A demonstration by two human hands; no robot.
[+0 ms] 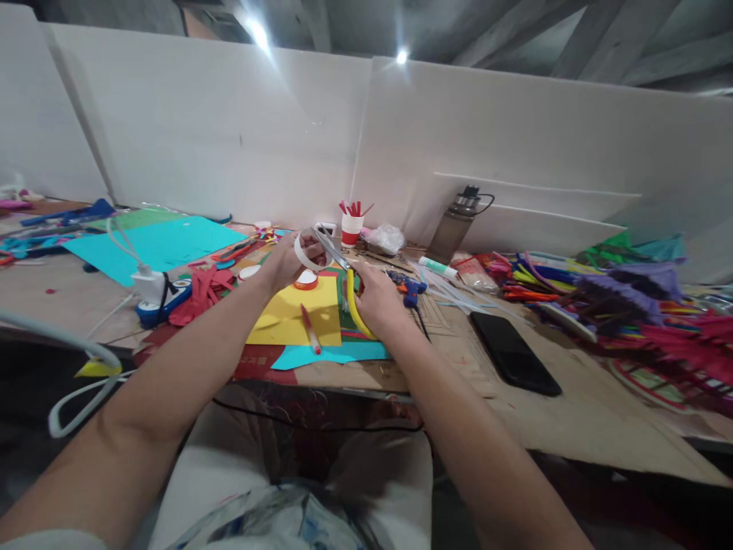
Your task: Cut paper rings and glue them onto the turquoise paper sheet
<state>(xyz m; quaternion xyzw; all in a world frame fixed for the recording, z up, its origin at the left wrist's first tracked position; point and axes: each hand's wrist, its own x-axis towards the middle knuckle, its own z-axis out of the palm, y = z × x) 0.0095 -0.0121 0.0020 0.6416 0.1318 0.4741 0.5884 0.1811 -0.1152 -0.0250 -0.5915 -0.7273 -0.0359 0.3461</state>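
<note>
A curved strip of white paper (302,253) is held up just left of frame centre. Yellow-handled metal scissors (343,279) are tilted beside it, blades (partly opened) pointed up-left, touching the strip's edge.

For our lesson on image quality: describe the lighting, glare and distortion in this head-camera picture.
Head view: two ceiling lights flare with streaks over the white wall panels; wide-angle distortion bends the panel edges and stretches the forearms; the hands cast soft shadows on the yellow paper.

We are finding no readable text, label, brand or number anywhere, and the print on the red paper (256,360) is staying too blurred.
</note>
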